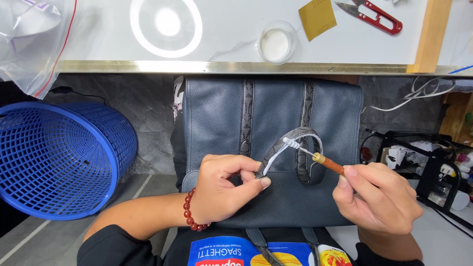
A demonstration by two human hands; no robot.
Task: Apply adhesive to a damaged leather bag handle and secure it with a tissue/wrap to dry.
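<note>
A dark blue-grey leather bag (217,113) lies on my lap below the table edge. Its grey snakeskin-patterned handle (300,134) arches up from the bag's front. My left hand (224,189), with a red bead bracelet on the wrist, pinches the handle's left end between thumb and forefinger. My right hand (377,197) grips a small wooden-handled tool (329,162) with a white ribbed tip, and that tip touches the handle's pale edge near its top.
A blue plastic mesh basket (54,157) lies tilted at left. The white table (231,47) above holds a small round dish (277,42), a tan sandpaper square (318,18), red thread snips (374,16) and a clear plastic bag (29,39). Cables and black gear sit at right.
</note>
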